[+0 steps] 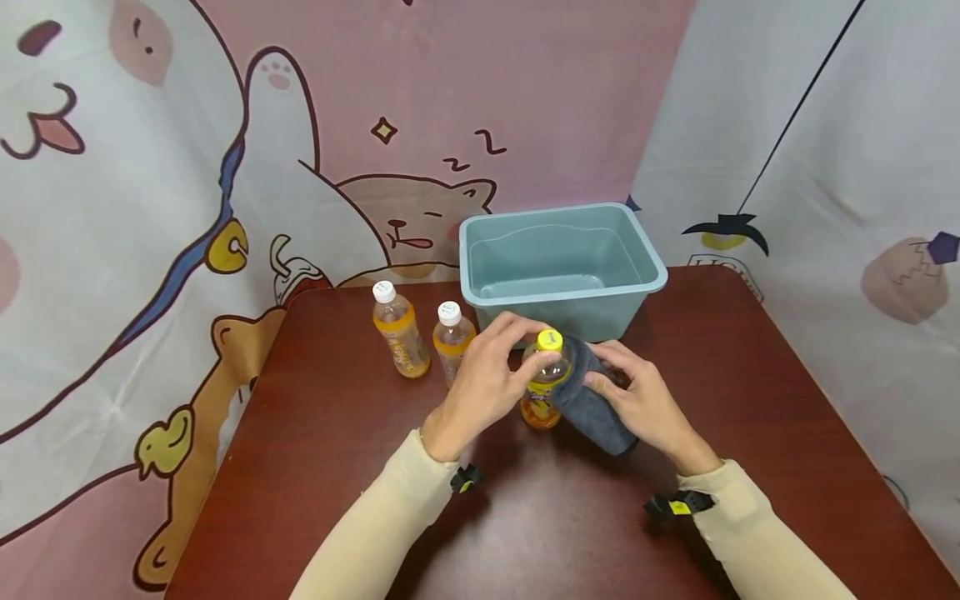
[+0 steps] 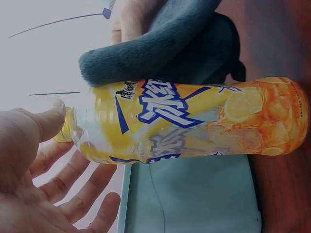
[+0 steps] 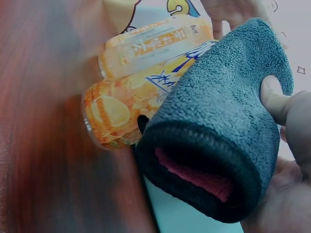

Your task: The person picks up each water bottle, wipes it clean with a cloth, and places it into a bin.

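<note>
My left hand pinches the yellow cap of a plastic drink bottle between thumb and forefinger, its other fingers spread beside the neck. The bottle has a yellow label and orange fruit printed near its base. My right hand grips a folded dark grey plush cloth, thumb on its outer face. The cloth leans against the bottle's right side, near the shoulder. In the right wrist view its near end gapes, showing a black hem and a reddish inside. Two white-capped bottles, one left and one nearer, stand left of my left hand.
A pale blue-green plastic bin stands at the back of the table, just beyond my hands. The reddish-brown wooden table meets a cartoon-printed cloth backdrop behind and at the sides.
</note>
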A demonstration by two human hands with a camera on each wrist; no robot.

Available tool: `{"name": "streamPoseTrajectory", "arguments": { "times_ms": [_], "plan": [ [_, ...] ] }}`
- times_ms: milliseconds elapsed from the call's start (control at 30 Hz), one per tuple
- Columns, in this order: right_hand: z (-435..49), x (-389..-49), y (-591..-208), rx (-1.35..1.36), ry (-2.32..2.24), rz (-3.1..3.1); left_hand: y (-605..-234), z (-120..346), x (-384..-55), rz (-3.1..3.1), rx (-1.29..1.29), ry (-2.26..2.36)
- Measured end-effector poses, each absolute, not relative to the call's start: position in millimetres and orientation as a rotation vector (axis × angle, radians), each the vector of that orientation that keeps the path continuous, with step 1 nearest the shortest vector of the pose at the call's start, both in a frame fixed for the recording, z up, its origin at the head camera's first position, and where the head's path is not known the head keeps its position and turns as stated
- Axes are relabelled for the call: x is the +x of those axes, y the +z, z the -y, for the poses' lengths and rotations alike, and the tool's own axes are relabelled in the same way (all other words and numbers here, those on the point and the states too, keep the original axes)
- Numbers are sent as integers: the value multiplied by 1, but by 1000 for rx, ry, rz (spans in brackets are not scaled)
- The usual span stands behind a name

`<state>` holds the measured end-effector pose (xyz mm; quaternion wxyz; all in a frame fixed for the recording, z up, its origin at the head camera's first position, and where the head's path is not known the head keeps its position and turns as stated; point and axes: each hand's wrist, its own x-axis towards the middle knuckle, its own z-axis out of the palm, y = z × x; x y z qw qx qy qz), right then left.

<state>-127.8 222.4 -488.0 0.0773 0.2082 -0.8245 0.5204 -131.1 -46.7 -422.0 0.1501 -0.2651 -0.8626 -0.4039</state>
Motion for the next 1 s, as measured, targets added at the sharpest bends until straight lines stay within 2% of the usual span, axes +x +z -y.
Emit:
{"name": "streamPoseTrajectory", "arguments": {
  "times_ms": [433,1000],
  "plan": [
    [-220,-128,-462,650,1543,2434,-422,46,-133,2480,-759,-1173],
    [-215,-127,-444,757,1224,2470,-423,46,-132,2478,-756,-1189]
  ]
}}
